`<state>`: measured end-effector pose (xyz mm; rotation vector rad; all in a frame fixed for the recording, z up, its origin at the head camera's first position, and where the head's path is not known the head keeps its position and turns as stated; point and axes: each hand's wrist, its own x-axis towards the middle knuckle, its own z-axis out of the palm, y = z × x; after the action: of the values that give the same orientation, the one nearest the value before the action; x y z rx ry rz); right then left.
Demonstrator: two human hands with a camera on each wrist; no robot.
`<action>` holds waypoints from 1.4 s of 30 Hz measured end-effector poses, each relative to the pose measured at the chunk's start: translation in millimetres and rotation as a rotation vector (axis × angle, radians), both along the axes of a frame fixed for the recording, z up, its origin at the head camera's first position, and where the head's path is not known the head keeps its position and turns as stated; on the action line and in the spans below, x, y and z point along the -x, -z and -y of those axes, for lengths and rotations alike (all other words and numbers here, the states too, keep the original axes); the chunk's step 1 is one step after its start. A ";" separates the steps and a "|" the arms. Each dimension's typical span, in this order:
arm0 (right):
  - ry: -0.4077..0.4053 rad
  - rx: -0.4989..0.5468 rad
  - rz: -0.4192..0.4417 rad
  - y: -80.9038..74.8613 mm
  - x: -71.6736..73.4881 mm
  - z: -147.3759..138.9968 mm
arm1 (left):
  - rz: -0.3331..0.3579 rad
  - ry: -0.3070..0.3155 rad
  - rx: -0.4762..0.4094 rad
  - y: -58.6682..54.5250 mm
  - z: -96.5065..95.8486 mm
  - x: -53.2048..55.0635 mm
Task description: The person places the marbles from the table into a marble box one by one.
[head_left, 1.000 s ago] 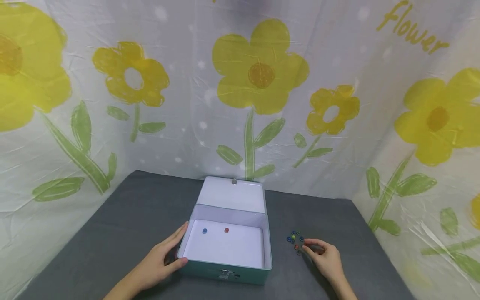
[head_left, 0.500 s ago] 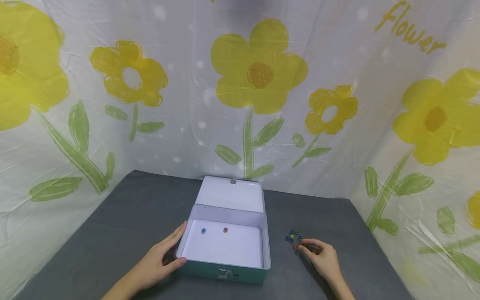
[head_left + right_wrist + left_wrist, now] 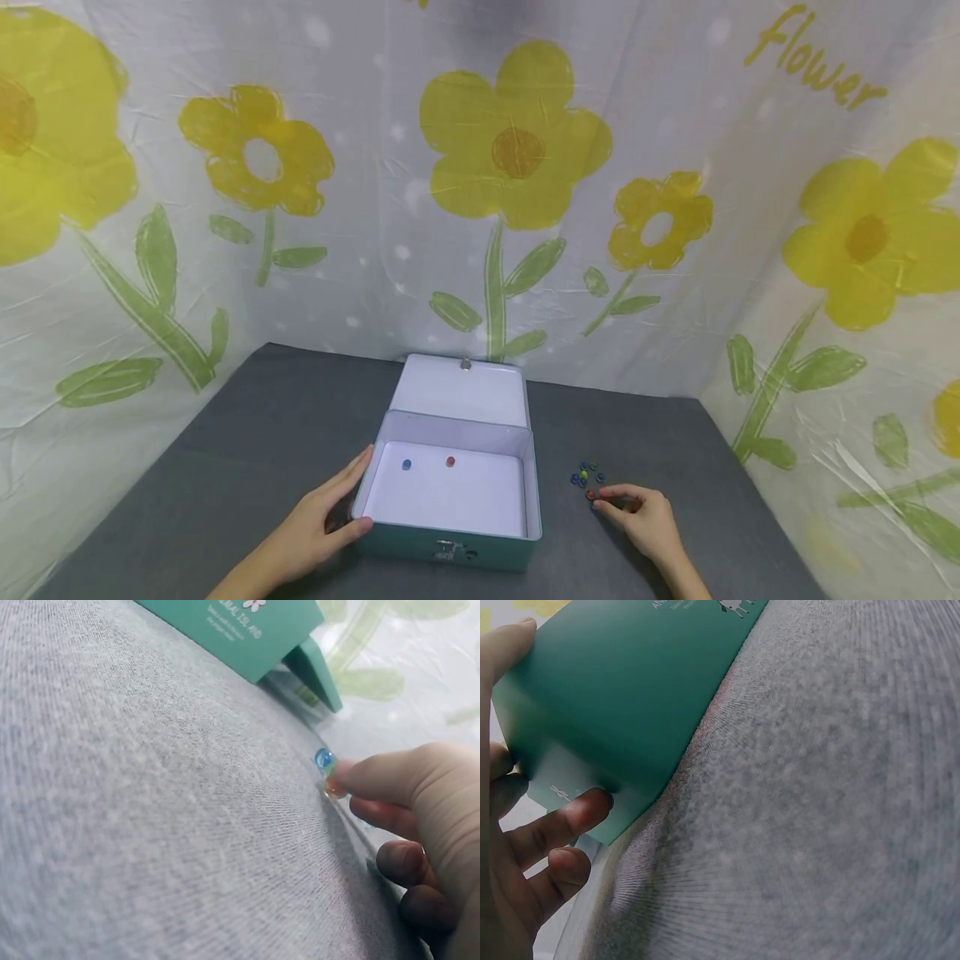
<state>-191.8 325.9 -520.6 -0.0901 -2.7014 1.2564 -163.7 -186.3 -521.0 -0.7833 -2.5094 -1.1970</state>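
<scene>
A green tin box (image 3: 450, 546) with a white inside stands with its lid (image 3: 461, 392) folded back. On its floor lie a blue marble (image 3: 407, 465) and a red marble (image 3: 450, 462). My left hand (image 3: 307, 529) holds the box at its front left corner, thumb at the front rim, fingers along the left side. My right hand (image 3: 648, 521) is at the near end of a group of small marbles (image 3: 583, 476) on the table. Its thumb and index fingertips meet an orange marble (image 3: 335, 787); whether they pinch one is hidden. A blue marble (image 3: 324, 757) lies just beyond.
The marbles lie on a dark grey cloth (image 3: 300, 433) to the right of the box. A white curtain (image 3: 360, 250) printed with yellow flowers hangs behind the table and along both sides.
My right fingertips have shifted slightly left and toward me, over the nearest marble of the group, which is now covered. The left hand and the box stay in place.
</scene>
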 end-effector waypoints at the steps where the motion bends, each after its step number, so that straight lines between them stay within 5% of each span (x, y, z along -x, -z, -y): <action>1: -0.006 -0.001 -0.001 -0.1 0.4 -0.3 | -0.002 0.002 -0.001 -0.2 -0.1 0.3; 15: -0.054 0.008 0.015 2.2 0.6 -0.7 | 0.008 0.008 -0.004 2.2 1.6 0.0; 42: 0.012 0.023 -0.064 -1.6 -0.8 1.3 | 0.023 -0.004 0.028 -3.6 1.7 -0.4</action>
<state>-191.0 324.6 -518.9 -0.0668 -2.6288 1.2651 -163.3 -188.0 -517.4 -0.7757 -2.5498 -1.1786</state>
